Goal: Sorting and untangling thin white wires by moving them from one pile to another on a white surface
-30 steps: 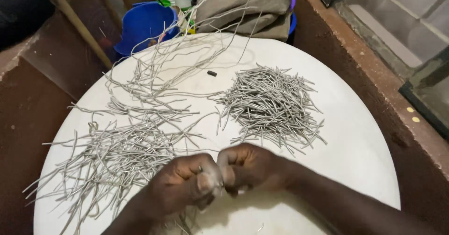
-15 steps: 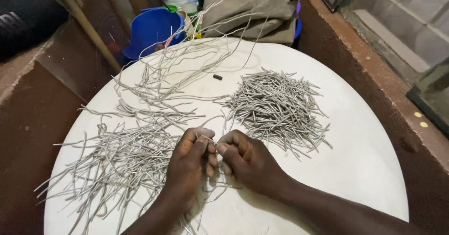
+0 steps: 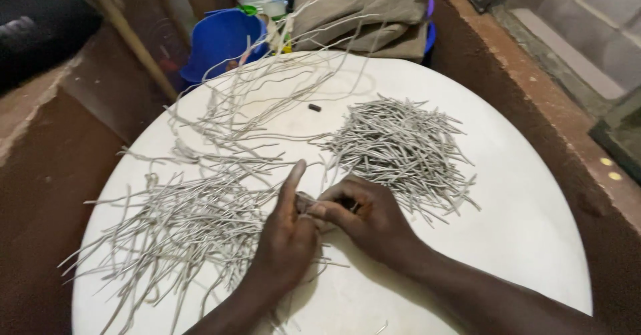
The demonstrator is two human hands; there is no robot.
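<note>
Both hands, left hand (image 3: 287, 235) and right hand (image 3: 364, 218), have fingers pinched closed on one thin grey strand (image 3: 306, 205), seemingly light, pliable and best gripped near its end.

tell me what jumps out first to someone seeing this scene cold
The round white table stands out, strewn with grey cord pieces: a dense pile of short cut pieces right of centre and a looser spread of longer strands on the left. At the near middle, the left hand and right hand meet over a strand pinched between them. Behind the table sit a blue bucket and a folded khaki cloth.
</note>
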